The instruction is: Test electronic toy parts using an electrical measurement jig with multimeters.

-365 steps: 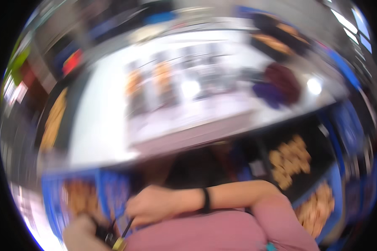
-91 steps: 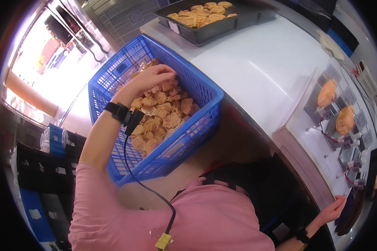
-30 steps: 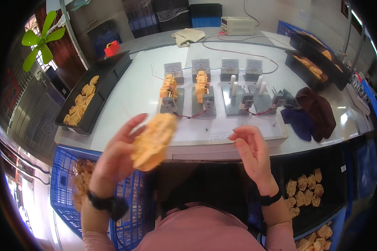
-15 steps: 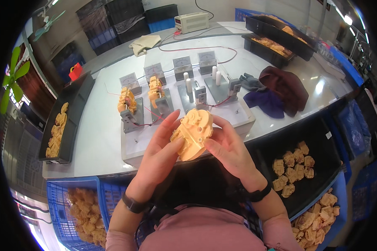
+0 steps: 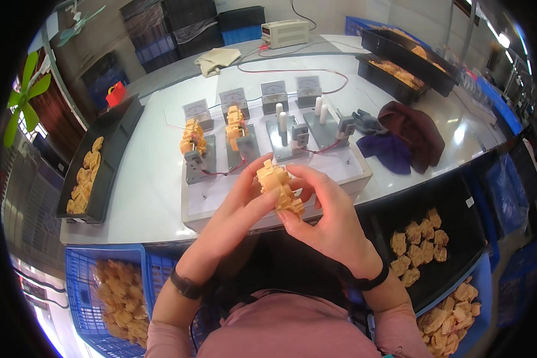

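Note:
Between both hands, in front of my chest, is a yellow moulded plastic gear housing (image 5: 278, 185), turned edge-on. My left hand (image 5: 240, 203) grips its left side with thumb and fingers. On the other side my right hand (image 5: 325, 209) pinches it, the thumb at its lower end. Just beyond stands a white test fixture (image 5: 221, 203) with grey plates and several panel meters (image 5: 274, 95). Similar yellow housings are mounted on its two left stations, one housing (image 5: 193, 138) at the far left and another housing (image 5: 235, 126) beside it. The two right stations show bare white pegs (image 5: 283, 122).
A long black tray (image 5: 116, 149) with yellow parts lies at left. Blue crates (image 5: 104, 253) and a black tray (image 5: 459, 238) of parts flank me. Dark cloths (image 5: 411, 131) and stacked black trays (image 5: 400, 53) are at right; a power supply (image 5: 285, 34) stands behind.
The housing has been turned in my hands from its broad face to a narrow edge. My right fingers have shifted around it. The whole view has swung slightly left.

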Tool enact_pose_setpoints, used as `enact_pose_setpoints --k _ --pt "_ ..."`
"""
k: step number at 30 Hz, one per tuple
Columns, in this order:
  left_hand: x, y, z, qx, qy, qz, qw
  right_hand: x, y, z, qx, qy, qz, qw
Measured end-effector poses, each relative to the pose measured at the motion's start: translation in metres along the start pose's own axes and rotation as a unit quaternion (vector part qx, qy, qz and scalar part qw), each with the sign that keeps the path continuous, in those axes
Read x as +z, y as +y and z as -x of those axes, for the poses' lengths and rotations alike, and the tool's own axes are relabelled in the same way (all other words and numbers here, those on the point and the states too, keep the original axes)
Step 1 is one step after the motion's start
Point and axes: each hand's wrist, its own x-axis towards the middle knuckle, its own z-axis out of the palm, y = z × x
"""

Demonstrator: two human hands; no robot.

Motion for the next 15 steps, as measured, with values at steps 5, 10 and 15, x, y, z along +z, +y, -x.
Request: enact_pose_setpoints --k 5,10,15 --pt "-0.003 -0.004 -0.002 -0.044 0.013 0.163 0.985 -0.002 -0.003 0.002 -0.044 -0.007 0.069 0.997" --pt "-0.011 0.002 0.000 -0.038 0.035 0.255 0.965 -0.015 0.029 -0.012 0.041 0.070 0.018 0.997" --pt "-0.019 0.014 0.000 -0.034 0.044 0.277 0.959 0.008 0.066 -0.023 0.085 0.056 0.033 0.994"
